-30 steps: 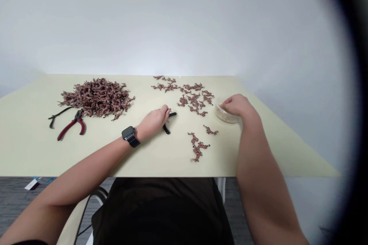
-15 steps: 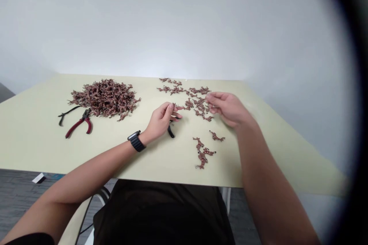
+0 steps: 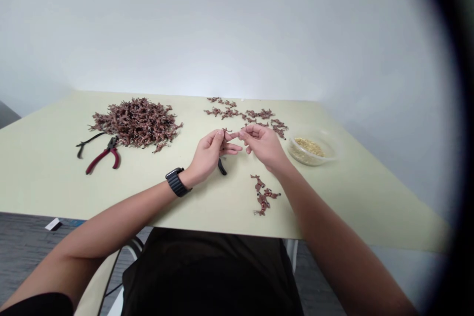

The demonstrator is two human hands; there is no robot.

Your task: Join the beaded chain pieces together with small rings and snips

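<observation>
My left hand (image 3: 213,153) pinches a small brown deer-like figurine (image 3: 225,139) between thumb and forefinger, its other fingers stretched to the right. Close beside it, my right hand (image 3: 263,145) has thumb and forefinger pressed together at the left fingertips; anything between them is too small to make out. Below the left hand, a black handle (image 3: 222,167) lies on the table, its tool partly hidden. Several like figurines (image 3: 259,114) lie spread beyond the hands. A smaller cluster of figurines (image 3: 263,195) is nearer the front edge.
A large heap of brown figurines (image 3: 137,123) sits at the left. In front of it lie red-handled pliers (image 3: 107,154) and a thin black tool (image 3: 89,144). At the right stands a clear round tub (image 3: 331,155) with small gold-coloured pieces. A wall borders the table's back.
My right hand has moved left and toward me, from the spread figurines to my left fingertips. The tub at the right now shows. My left hand stays nearly in place, holding the figurine.
</observation>
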